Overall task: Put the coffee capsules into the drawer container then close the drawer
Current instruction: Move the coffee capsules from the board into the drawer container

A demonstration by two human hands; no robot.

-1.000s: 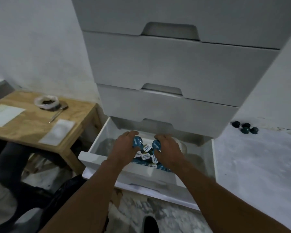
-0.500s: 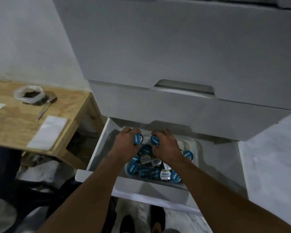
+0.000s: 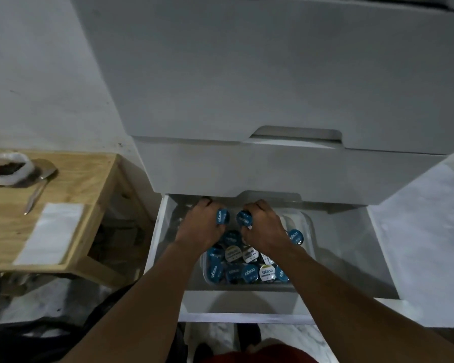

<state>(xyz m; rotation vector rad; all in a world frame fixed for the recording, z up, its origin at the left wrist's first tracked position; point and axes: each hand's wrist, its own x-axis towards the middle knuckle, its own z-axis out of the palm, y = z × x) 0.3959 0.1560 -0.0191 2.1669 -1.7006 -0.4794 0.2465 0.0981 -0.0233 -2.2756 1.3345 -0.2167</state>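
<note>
Both hands are inside the open bottom drawer [image 3: 168, 244] of a white cabinet [image 3: 247, 87], above a clear plastic container [image 3: 308, 231] that stands in the drawer. The left hand [image 3: 201, 227] is closed around a blue capsule [image 3: 222, 216], which shows between the thumb and the fingers. The right hand [image 3: 264, 227] is closed in the same way around another blue capsule [image 3: 244, 218]. The two hands are near each other but do not touch. Under them, the container holds many coffee capsules [image 3: 243, 268], most with blue lids and some with white lids, lying in a loose heap. The drawers above are shut. To the left stands a wooden worktop [image 3: 84, 179] with a small bag of dark powder [image 3: 7, 169], a spoon [image 3: 38, 186] just beside it, and a white sheet [image 3: 50, 237].
</note>
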